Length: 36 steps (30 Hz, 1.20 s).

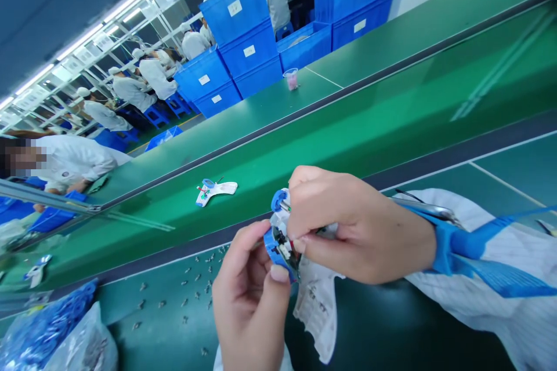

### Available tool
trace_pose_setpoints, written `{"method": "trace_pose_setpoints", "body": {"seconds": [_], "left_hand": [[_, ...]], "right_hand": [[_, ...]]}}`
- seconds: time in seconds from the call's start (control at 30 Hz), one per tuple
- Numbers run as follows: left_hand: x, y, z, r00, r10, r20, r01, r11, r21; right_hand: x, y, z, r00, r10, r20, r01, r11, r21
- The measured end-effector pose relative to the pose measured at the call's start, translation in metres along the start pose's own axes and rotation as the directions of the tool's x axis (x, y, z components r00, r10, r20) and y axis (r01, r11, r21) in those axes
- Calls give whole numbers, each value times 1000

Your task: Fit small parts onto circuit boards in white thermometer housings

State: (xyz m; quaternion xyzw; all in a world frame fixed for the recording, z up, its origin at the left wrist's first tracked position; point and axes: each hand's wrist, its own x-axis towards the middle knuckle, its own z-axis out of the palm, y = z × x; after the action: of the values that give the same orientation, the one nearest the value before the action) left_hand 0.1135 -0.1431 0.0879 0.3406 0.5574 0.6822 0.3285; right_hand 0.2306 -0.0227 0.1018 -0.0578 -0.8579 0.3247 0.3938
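Observation:
My left hand [250,295] pinches a small white and blue plastic assembly [282,243] from below, thumb on its blue ring. My right hand [357,229] is closed over the top of the same assembly, fingertips pressed into its open middle where small parts show. A blue strap [461,246] circles my right wrist over a white sleeve. A white flat part of the assembly [317,307] hangs down under my hands. Several tiny metal screws [191,287] lie scattered on the dark green bench to the left of my hands.
A similar white and blue piece [214,190] lies on the green conveyor belt [391,122]. A plastic bag of blue parts [47,333] sits bottom left. Stacked blue crates [243,29], a small pink cup [290,78] and several white-coated workers are beyond the belt.

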Motion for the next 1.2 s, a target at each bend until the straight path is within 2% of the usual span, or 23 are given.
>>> {"method": "trace_pose_setpoints", "body": {"seconds": [0.3, 0.6, 0.9, 1.03, 1.2], "left_hand": [[0, 0, 0, 998, 41, 37, -44, 996, 72], [2, 4, 0, 959, 274, 73, -283, 910, 304], [-1, 4, 1, 945, 319, 68, -324, 892, 315], [-1, 3, -2, 938, 334, 95, -347, 882, 318], [0, 3, -4, 929, 345, 134, -369, 852, 370]], "right_hand": [[-1, -1, -3, 998, 2, 63, 1, 999, -47], [1, -5, -10, 984, 66, 168, -76, 996, 53], [-1, -7, -14, 960, 122, 251, -146, 986, 77], [-1, -9, -13, 962, 103, 253, -132, 986, 102], [-1, -9, -10, 978, 100, 184, -121, 987, 109]]}}
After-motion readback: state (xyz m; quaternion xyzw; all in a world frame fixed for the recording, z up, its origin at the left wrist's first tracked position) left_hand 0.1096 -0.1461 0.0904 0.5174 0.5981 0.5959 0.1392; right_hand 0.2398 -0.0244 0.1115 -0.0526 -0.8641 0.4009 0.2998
